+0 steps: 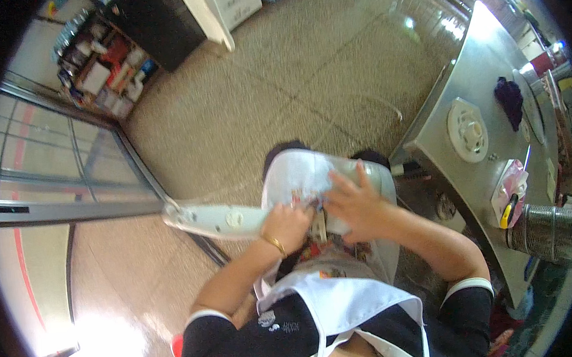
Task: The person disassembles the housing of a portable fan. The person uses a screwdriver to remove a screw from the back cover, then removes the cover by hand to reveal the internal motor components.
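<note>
A long white plastic housing (pixel 230 221) with a round fitting stretches leftward from my lap. My left hand (pixel 288 224), wearing a gold bracelet, is closed at its near end; the grip itself is partly hidden. Something small and dark shows by the left fingertips, too blurred to name. My right hand (pixel 357 204) hovers or rests over the lap with fingers spread, and nothing is plainly held in it. Beneath both hands, a white apron (pixel 290 171) with a printed motif covers my knees. A narrow beige strip (pixel 322 227) lies between the hands.
To the right stands a metal table (pixel 439 146) bearing a round white plastic part (pixel 468 130), a dark purple cloth (pixel 509 101), a pink-and-white bag (pixel 507 186), a yellow-and-black utility knife (pixel 508 213) and a metal mesh cylinder (pixel 543 235). Crowded shelves (pixel 110 66) stand far left, beyond a metal-framed glass door (pixel 66 156).
</note>
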The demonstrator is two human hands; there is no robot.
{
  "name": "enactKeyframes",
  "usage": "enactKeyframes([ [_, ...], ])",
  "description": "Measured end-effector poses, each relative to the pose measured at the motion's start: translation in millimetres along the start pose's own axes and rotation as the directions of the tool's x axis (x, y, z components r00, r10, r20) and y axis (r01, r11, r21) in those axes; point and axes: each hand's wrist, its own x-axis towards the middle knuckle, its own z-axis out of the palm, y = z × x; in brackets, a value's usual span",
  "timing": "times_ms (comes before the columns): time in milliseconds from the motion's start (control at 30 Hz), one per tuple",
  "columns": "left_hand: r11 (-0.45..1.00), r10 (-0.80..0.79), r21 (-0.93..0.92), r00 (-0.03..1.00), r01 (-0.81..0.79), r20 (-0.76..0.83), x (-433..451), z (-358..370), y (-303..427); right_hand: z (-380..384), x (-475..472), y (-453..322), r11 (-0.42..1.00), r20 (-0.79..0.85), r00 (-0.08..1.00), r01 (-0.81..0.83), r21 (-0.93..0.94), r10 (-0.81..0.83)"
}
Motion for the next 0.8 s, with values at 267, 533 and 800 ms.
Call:
enactKeyframes([
  [267,0.984,0.149,0.123,0.97,-0.127,-0.191,8,-48,7,9,-39,16,0.822,-0.044,0.919,-0.329,0.466,0.393],
  [533,0.939,0.327,0.206,0.9,-0.275,-0.288,21,-54,18,22,-48,48,0.168,0.097,0.619,-0.356,0.919,0.779],
  [800,0.898,0.43,0.287,0.8,-0.332,-0.419,27,-67,3,22,-90,60,-0.156,0.113,0.795,-0.023,0.987,0.596],
])
